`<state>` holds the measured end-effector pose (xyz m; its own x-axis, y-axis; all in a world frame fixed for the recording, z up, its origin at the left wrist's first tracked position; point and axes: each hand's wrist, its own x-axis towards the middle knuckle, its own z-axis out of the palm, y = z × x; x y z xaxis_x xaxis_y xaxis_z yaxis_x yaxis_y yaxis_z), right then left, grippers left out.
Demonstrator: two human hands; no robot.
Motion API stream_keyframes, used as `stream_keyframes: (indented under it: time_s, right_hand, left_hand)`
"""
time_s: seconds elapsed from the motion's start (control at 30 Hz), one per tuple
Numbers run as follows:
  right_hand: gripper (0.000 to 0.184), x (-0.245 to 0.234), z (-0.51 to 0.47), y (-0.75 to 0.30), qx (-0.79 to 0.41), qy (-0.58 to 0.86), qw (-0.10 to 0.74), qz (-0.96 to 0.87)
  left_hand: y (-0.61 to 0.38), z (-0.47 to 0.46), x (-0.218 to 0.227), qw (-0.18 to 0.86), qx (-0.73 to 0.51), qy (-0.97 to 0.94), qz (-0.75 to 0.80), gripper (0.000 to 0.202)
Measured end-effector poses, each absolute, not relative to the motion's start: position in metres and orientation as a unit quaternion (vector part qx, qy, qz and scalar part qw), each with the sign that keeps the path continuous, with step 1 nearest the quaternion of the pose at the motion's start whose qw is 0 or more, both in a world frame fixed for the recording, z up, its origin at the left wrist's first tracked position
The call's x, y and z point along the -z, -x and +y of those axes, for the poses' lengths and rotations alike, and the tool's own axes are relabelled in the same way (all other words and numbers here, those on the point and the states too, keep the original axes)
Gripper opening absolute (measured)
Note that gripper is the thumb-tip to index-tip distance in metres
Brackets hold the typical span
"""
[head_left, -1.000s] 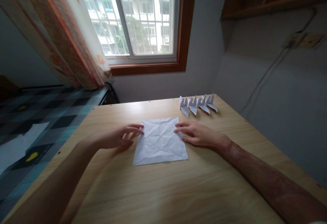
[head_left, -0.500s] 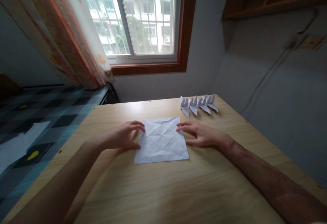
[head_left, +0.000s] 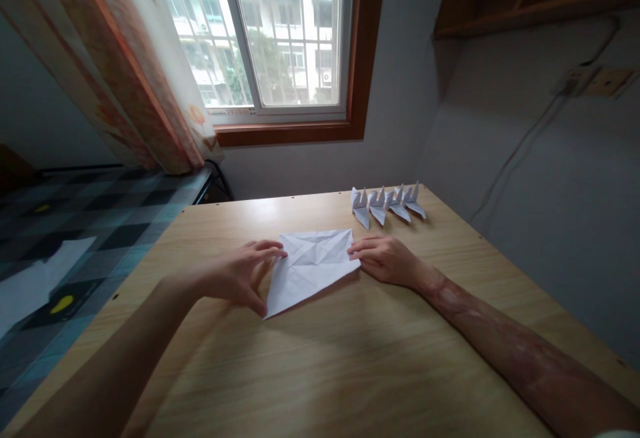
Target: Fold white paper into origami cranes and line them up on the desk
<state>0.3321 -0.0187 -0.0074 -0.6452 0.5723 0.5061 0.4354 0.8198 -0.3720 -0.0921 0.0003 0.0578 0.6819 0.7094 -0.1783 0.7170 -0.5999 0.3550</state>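
Observation:
A white sheet of paper (head_left: 310,268), marked with creases, lies on the wooden table in front of me. Its near right corner is raised toward my right hand (head_left: 387,259), so the near edge slants upward to the right. The fingers of that hand are closed on the sheet's right edge. On the opposite side, my left hand (head_left: 237,275) has thumb and fingers spread wide. Its thumb touches the near left corner, and its fingertips rest at the left edge farther up.
Several folded white paper cranes (head_left: 390,206) stand in a row at the table's (head_left: 310,371) far right. To the left is a checked bed cover (head_left: 135,205) with loose white paper (head_left: 35,291) on it. A window (head_left: 295,38) and wall lie beyond the table.
The near right corner of the sheet has come up from the table, and my right fingers have closed on that side. My left thumb has slid down to the near left corner.

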Motion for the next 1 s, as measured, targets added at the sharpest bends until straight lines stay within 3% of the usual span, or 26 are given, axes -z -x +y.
stream_keyframes:
  time_s: [0.1,0.17,0.3,0.5,0.67,0.77,0.83,0.9,1.0]
  right_hand:
    - [0.021,0.01,-0.019,-0.331,-0.129,0.307,0.334,-0.882]
    - [0.02,0.009,-0.02,-0.331,-0.139,0.317,0.342,-0.874]
    - [0.014,0.005,-0.022,-0.331,-0.165,0.323,0.347,-0.865]
    - [0.033,0.009,-0.018,-0.329,-0.194,0.359,0.359,-0.839]
    - [0.013,0.021,-0.017,-0.327,-0.2,0.424,0.401,-0.787]
    - [0.043,0.024,-0.02,-0.326,-0.165,0.455,0.433,-0.761]
    - [0.059,0.021,-0.022,-0.325,-0.097,0.452,0.45,-0.764]
    - [0.067,0.015,-0.024,-0.324,-0.047,0.42,0.442,-0.791]
    - [0.073,0.007,-0.026,-0.322,-0.053,0.343,0.367,-0.863]
  left_hand:
    - [0.092,-0.001,-0.062,0.202,0.01,-0.895,0.397,0.114]
    - [0.088,-0.001,-0.065,0.201,0.0,-0.899,0.389,0.102]
    - [0.069,0.0,-0.06,0.252,-0.083,-0.898,0.352,0.039]
    - [0.037,-0.009,-0.03,0.321,-0.259,-0.806,0.425,0.045]
    - [0.027,-0.017,-0.014,0.259,-0.301,-0.768,0.502,0.044]
    - [0.024,-0.019,-0.01,0.221,-0.32,-0.762,0.518,0.036]
    - [0.021,-0.021,-0.01,0.174,-0.34,-0.774,0.505,0.056]
    - [0.018,-0.023,-0.012,0.095,-0.338,-0.805,0.477,0.07]
    - [0.014,-0.024,-0.015,0.03,-0.265,-0.864,0.426,0.058]
